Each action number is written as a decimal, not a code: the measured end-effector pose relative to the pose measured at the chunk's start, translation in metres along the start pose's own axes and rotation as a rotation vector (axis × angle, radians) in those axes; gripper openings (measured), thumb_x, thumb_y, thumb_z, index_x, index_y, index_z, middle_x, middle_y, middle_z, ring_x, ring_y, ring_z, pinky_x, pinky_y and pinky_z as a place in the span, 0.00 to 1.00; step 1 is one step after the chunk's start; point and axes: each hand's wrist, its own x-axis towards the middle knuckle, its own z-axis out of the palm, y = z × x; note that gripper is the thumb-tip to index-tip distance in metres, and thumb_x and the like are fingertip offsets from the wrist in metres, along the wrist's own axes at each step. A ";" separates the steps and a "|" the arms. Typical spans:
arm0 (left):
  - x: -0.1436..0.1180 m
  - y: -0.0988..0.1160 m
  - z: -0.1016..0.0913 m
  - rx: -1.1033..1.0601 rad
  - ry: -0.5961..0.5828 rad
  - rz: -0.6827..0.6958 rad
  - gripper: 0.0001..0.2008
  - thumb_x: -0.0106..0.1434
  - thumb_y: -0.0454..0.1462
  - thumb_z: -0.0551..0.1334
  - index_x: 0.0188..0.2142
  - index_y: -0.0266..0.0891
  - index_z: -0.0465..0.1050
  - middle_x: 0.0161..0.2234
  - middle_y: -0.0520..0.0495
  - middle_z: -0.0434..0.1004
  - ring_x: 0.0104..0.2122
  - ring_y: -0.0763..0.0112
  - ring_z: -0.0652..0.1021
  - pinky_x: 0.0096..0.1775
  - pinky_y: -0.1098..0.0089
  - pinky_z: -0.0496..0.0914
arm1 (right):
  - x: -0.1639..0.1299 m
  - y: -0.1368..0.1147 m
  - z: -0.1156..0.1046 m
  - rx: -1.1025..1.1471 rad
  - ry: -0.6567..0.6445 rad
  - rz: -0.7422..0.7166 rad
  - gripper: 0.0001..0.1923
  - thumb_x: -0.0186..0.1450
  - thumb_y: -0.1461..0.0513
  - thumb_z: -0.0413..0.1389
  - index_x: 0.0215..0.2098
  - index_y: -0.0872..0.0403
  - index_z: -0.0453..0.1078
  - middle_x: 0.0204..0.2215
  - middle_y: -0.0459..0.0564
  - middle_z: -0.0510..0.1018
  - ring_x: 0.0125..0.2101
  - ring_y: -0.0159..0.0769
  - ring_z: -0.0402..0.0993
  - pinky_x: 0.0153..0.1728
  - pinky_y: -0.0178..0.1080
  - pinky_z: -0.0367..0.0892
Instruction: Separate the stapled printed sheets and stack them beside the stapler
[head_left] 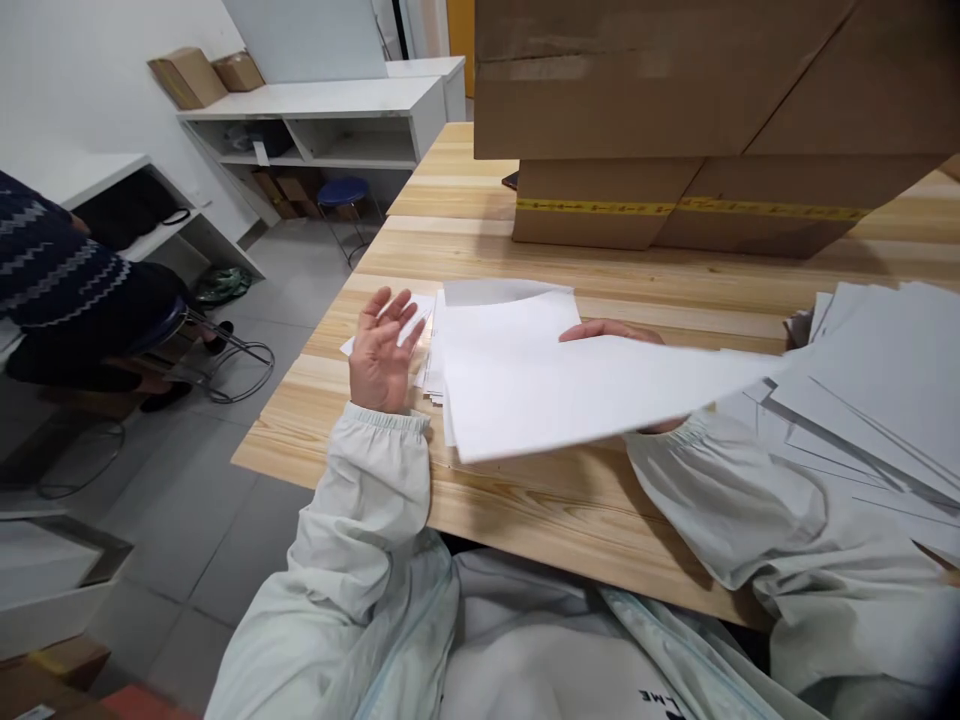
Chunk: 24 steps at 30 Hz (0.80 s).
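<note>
A white sheet of paper (585, 395) hangs in the air over the wooden table (570, 500), held by my right hand (611, 332), whose fingers show above its far edge. The rest of that hand is hidden under the sheet. My left hand (382, 350) hovers with fingers spread, palm up, beside a small stack of white sheets (495, 315) lying flat on the table. It holds nothing. A loose, fanned pile of white sheets (870, 390) lies at the right, near my right sleeve.
Large cardboard boxes (697, 110) stand on the table's far side. To the left, a person in a dark patterned sweater (52, 260) sits on a stool. White shelving (330, 125) with small boxes and a blue stool (343, 192) stand behind, over grey floor tiles.
</note>
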 end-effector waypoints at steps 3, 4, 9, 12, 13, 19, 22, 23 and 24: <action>-0.007 -0.007 0.007 -0.001 -0.113 -0.182 0.23 0.51 0.35 0.60 0.49 0.41 0.72 0.51 0.44 0.77 0.55 0.58 0.75 0.53 0.58 0.71 | -0.001 0.002 0.002 0.074 0.025 0.011 0.13 0.49 0.56 0.70 0.31 0.52 0.78 0.32 0.47 0.81 0.31 0.34 0.75 0.33 0.38 0.72; -0.009 -0.009 0.010 0.010 -0.126 -0.225 0.22 0.51 0.35 0.60 0.48 0.39 0.73 0.49 0.43 0.78 0.54 0.55 0.75 0.52 0.56 0.72 | -0.001 0.004 0.003 0.091 0.011 0.022 0.13 0.49 0.57 0.70 0.32 0.51 0.78 0.34 0.47 0.81 0.33 0.35 0.76 0.36 0.39 0.72; -0.018 -0.016 0.020 0.029 -0.196 -0.385 0.17 0.51 0.39 0.63 0.41 0.37 0.76 0.38 0.43 0.82 0.50 0.48 0.78 0.48 0.52 0.75 | -0.004 0.011 0.008 0.045 -0.061 0.027 0.12 0.50 0.55 0.70 0.30 0.51 0.78 0.29 0.46 0.79 0.30 0.35 0.73 0.33 0.40 0.71; -0.018 -0.021 0.018 0.022 -0.284 -0.476 0.17 0.50 0.42 0.68 0.39 0.38 0.76 0.38 0.42 0.82 0.49 0.48 0.79 0.48 0.54 0.76 | -0.005 0.010 0.008 -0.165 -0.137 -0.116 0.12 0.53 0.52 0.68 0.26 0.51 0.78 0.30 0.49 0.77 0.31 0.37 0.72 0.32 0.41 0.70; -0.017 -0.024 0.017 0.017 -0.301 -0.494 0.18 0.49 0.42 0.70 0.39 0.38 0.77 0.38 0.42 0.83 0.49 0.48 0.79 0.48 0.55 0.76 | -0.005 0.009 0.007 -0.264 -0.131 -0.216 0.11 0.55 0.52 0.67 0.26 0.51 0.78 0.32 0.50 0.76 0.33 0.39 0.72 0.35 0.43 0.70; -0.017 -0.034 0.012 0.024 -0.297 -0.583 0.23 0.46 0.39 0.74 0.42 0.34 0.76 0.39 0.38 0.83 0.44 0.51 0.82 0.47 0.56 0.77 | -0.005 -0.011 -0.003 -0.594 0.229 -0.687 0.03 0.61 0.56 0.64 0.31 0.46 0.79 0.43 0.51 0.76 0.46 0.46 0.68 0.49 0.52 0.65; -0.022 -0.033 0.012 0.061 -0.357 -0.674 0.23 0.49 0.39 0.74 0.43 0.32 0.76 0.39 0.36 0.83 0.42 0.52 0.82 0.45 0.58 0.78 | 0.003 -0.022 -0.015 -0.440 0.416 -0.611 0.11 0.60 0.54 0.64 0.24 0.48 0.73 0.25 0.47 0.73 0.30 0.37 0.70 0.35 0.44 0.68; -0.023 -0.033 0.012 0.069 -0.378 -0.687 0.23 0.49 0.39 0.74 0.44 0.31 0.76 0.39 0.36 0.83 0.42 0.52 0.83 0.44 0.58 0.78 | 0.007 -0.025 -0.020 -0.373 0.438 -0.554 0.14 0.60 0.53 0.64 0.21 0.49 0.70 0.20 0.44 0.68 0.23 0.33 0.66 0.27 0.41 0.65; -0.024 -0.033 0.011 0.076 -0.395 -0.691 0.23 0.50 0.39 0.73 0.44 0.31 0.76 0.39 0.36 0.83 0.41 0.52 0.83 0.44 0.58 0.78 | 0.012 -0.026 -0.025 -0.306 0.440 -0.496 0.17 0.60 0.52 0.63 0.19 0.49 0.67 0.16 0.42 0.64 0.18 0.30 0.61 0.21 0.38 0.60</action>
